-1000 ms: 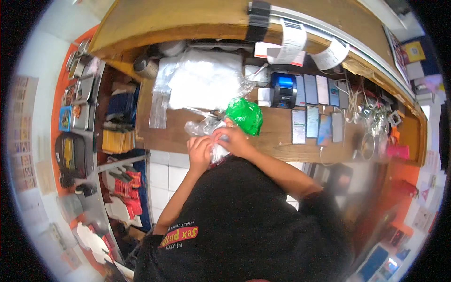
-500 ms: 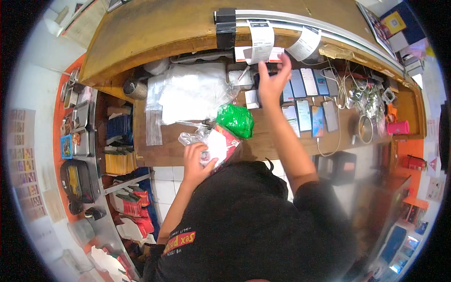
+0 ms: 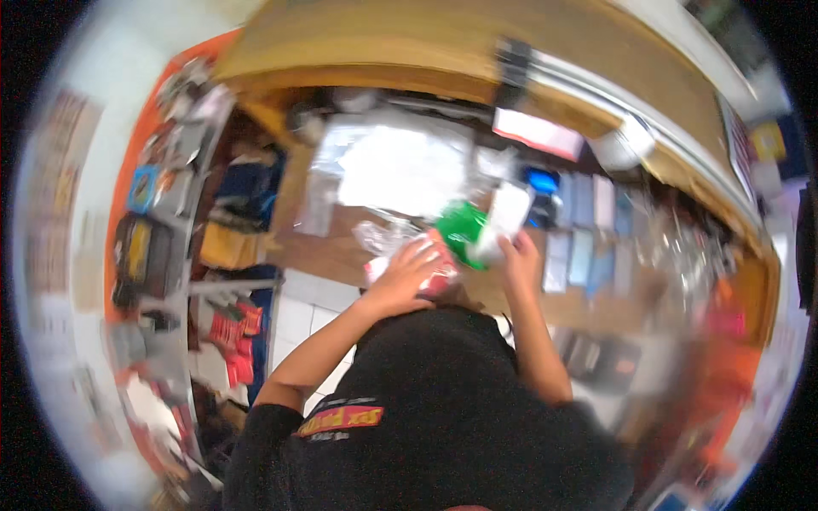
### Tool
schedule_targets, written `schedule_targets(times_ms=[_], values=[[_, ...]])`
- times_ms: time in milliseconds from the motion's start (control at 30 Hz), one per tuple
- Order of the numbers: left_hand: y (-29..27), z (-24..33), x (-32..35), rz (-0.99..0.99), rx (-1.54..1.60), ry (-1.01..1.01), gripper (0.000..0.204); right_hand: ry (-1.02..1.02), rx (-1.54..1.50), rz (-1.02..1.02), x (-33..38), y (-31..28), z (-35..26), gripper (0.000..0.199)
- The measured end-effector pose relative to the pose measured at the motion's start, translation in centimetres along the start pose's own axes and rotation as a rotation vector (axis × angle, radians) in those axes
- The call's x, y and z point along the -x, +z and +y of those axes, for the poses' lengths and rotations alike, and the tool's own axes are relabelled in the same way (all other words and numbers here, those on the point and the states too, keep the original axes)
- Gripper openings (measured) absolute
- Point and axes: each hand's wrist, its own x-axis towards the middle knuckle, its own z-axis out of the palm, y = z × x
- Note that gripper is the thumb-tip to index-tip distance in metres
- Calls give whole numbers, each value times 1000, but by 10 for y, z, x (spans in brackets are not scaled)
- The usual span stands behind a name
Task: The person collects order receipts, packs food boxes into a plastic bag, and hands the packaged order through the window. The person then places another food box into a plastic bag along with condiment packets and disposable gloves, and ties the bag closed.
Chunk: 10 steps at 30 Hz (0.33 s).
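Observation:
My left hand point(image 3: 400, 277) lies across a red and clear plastic packet point(image 3: 440, 279) at the table's front edge, its fingers and thumb gripping the packet from either side. Crumpled clear plastic point(image 3: 375, 236) sits just beyond that hand. A white paper slip point(image 3: 509, 209), long and narrow, is pinched in my right hand point(image 3: 520, 260), upright over the table. Between the hands lies a shiny green plastic bundle point(image 3: 460, 228), partly covered by the slip's lower end. Motion blur hides finer details.
A stack of clear plastic bags point(image 3: 405, 166) covers the table's left part. Several phones point(image 3: 582, 255) lie in rows at the right, near tangled cables point(image 3: 660, 230). Another curled paper slip point(image 3: 626, 146) hangs from the rail point(image 3: 588, 89) on the overhead shelf.
My right hand has come down from the rail with a paper slip that hung there. My left hand has shifted onto the red packet. The whole view has turned and blurred.

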Motion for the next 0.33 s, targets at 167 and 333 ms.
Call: schedule_targets(times_ms=[167,333], values=[[-30,4,2,406,583,-209,76,-33,90,-298,48,41,-38,24],[-73,-11,37,395,1036,-628,67,22,46,-703,80,136,-50,32]])
